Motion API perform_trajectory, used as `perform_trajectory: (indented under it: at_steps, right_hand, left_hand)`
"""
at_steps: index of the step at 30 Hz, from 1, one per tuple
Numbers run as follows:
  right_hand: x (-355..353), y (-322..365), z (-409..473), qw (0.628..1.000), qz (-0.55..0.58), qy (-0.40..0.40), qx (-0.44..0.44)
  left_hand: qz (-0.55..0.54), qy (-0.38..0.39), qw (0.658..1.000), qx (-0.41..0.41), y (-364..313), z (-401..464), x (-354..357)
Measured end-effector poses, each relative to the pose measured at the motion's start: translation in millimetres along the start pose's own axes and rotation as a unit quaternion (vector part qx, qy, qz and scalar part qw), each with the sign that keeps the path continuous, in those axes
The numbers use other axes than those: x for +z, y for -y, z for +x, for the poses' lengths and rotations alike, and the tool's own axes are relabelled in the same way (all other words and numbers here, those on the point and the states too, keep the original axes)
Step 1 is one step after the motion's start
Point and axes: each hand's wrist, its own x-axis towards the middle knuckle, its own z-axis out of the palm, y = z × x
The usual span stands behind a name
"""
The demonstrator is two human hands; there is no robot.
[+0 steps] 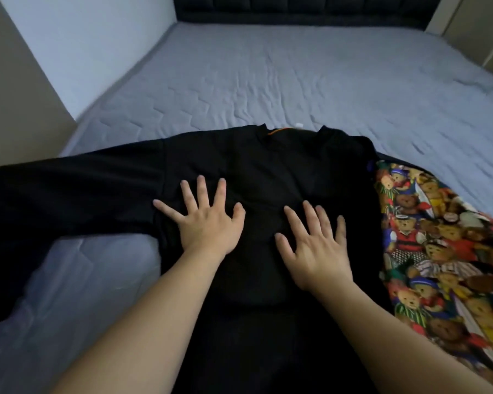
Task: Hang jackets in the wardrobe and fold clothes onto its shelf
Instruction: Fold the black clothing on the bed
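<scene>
A black sweatshirt [268, 166] lies spread flat on the bed, collar pointing away from me, one long sleeve stretched out to the left. My left hand [202, 220] rests flat on its chest with the fingers splayed wide. My right hand [313, 245] lies flat beside it, a little nearer to me, fingers straight and spread on the dark cloth. Neither hand grips any fabric. The sweatshirt's right sleeve is hidden.
The bed [296, 81] has a grey quilted cover and a dark padded headboard [296, 9] at the far end. A colourful teddy-bear print garment [439, 245] lies at the right, partly under the sweatshirt. A white wall [77, 46] borders the bed's left side.
</scene>
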Motion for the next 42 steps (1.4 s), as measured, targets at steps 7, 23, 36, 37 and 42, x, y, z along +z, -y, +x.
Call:
perform_trajectory:
  at_steps: [7,23,36,37,42]
  right_hand:
    - [-19,9,-35,0.996,0.035,0.069,0.041]
    - [-104,121,-124,0.99,0.078,0.105,0.054]
    - [-58,274,-80,0.977,0.061,0.194,-0.062]
    - [-60,275,-72,0.981,0.042,0.176,-0.07]
    - [-54,297,-44,0.98,-0.044,0.178,-0.08]
  left_hand:
    - [-0.069,0.057,0.991,0.095,31,-80,-29]
    - [-0.388,0.321,0.853,-0.139,223,-266,-119]
    - [-0.812,0.054,0.425,-0.396,292,-98,-97]
    - [-0.762,-0.041,0.514,-0.392,302,-90,-102]
    - [-0.14,-0.36,0.907,-0.166,416,-78,-105]
